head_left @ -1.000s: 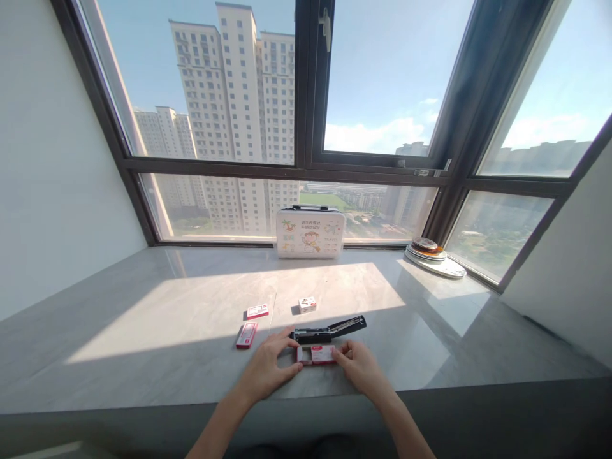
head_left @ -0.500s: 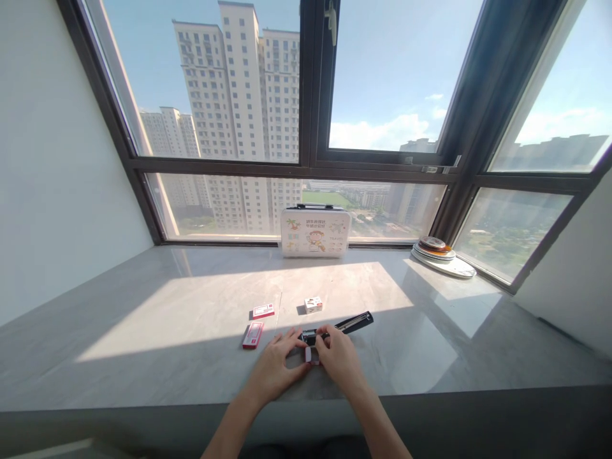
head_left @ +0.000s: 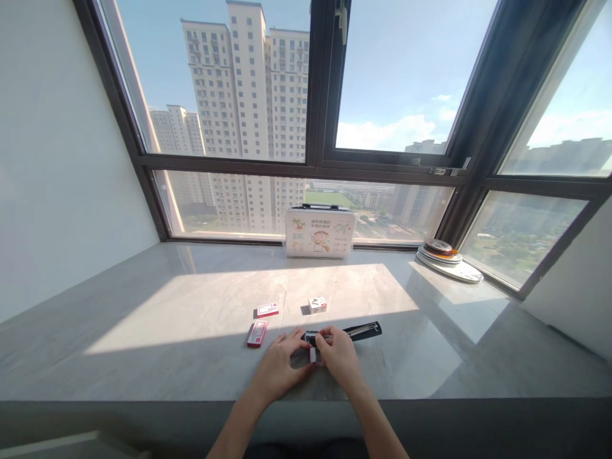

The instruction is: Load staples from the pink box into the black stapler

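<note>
Since a second ago, the right hand [head_left: 340,359] has gone from the right end of the near red-and-white box [head_left: 313,356] to the stapler [head_left: 364,331], whose opened arm now lies a little nearer level than it did half a second ago. The stapler sits just beyond that box, its long axis running left to right across the person's front, the right end angled slightly away. The right hand is the nearer: it covers the stapler's middle, thumb and fingertips drawn together (whether anything is pinched there is too small to tell). The left hand [head_left: 280,365] is at the other end, thumb and forefinger spread about the box's left end, fingertips by the stapler's left tip; how firmly it grips cannot be told. Farther off lie a flat box [head_left: 257,334] to the left and a small white box [head_left: 317,305] beyond the stapler.
</note>
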Demonstrator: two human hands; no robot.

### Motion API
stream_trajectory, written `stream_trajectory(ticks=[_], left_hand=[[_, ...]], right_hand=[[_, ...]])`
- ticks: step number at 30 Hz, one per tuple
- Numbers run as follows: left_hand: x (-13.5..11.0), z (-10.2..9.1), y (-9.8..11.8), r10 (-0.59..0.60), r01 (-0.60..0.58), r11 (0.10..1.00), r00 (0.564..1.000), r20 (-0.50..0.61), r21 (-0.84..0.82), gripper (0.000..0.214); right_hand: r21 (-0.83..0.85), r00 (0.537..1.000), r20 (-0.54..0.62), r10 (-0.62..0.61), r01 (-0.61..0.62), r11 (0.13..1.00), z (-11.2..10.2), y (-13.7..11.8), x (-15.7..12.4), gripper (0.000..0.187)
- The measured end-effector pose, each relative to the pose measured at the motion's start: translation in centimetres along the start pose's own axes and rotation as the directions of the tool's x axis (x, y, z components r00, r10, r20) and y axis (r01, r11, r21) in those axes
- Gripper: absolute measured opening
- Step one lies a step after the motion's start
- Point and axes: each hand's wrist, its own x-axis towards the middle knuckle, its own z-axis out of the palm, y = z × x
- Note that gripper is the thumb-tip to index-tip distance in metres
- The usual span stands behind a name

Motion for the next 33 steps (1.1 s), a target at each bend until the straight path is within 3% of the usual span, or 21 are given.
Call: stream_trajectory(ticks=[3, 7, 13, 15, 18, 23, 27, 29, 33], left_hand=[[0.0, 0.0, -0.2, 0.0, 0.0, 1.0, 1.0, 0.005, -0.001, 0.034], [0.1, 0.1, -0.2, 0.005, -0.005, 1.0, 1.0, 0.003, -0.018, 0.036], [0.0, -0.2, 0.1, -0.001, 0.001, 1.0, 1.0, 0.006, -0.026, 0.036], [0.0, -0.3, 0.3, 0.003, -0.002, 1.0, 1.0, 0.012, -0.02, 0.036], [-0.1, -0.3, 0.5, 0.006, -0.005, 1.0, 1.0, 0.018, -0.017, 0.033], [-0.5, -0.5, 0.5, 0.019, -0.02, 0.998, 1.0, -0.011, -0.052, 0.03], [-1.0, -1.2, 0.6, -0.008, 0.001, 0.998, 0.994, -0.107, -0.065, 0.025], [-1.0, -1.2, 1.0, -0.042, 0.04, 0.999, 0.994, -0.097, -0.016, 0.03], [-0.4, 0.3, 2.9, -0.033, 0.036, 0.993, 0.999, -0.028, 0.114, 0.043]], right_hand=[[0.124, 0.998, 0.006, 0.059, -0.059, 0.99, 0.6, 0.1, 0.6, 0.024], [0.126, 1.0, 0.009, -0.027, 0.026, 0.992, 1.2, -0.7, 1.1, 0.024], [-0.138, 0.96, 0.003, -0.279, 0.277, 0.951, -0.5, -3.1, 0.5, 0.02], [-0.246, 0.943, 0.065, -0.327, 0.332, 0.911, -1.5, -3.4, -0.1, 0.017], [-0.353, 0.931, 0.208, -0.299, 0.357, 0.865, -2.5, -3.2, -1.2, 0.013], [-0.39, 0.939, 0.245, -0.24, 0.322, 0.863, -3.9, -2.3, -2.8, 0.013], [-0.462, 0.983, 0.11, -0.15, 0.184, 0.868, -6.6, -0.4, -3.6, 0.029], [-0.537, 0.996, 0.05, -0.08, 0.095, 0.838, -7.6, 0.8, -3.8, 0.041], [-0.614, 0.999, 0.029, -0.033, 0.045, 0.788, -6.7, 1.6, -3.9, 0.056]])
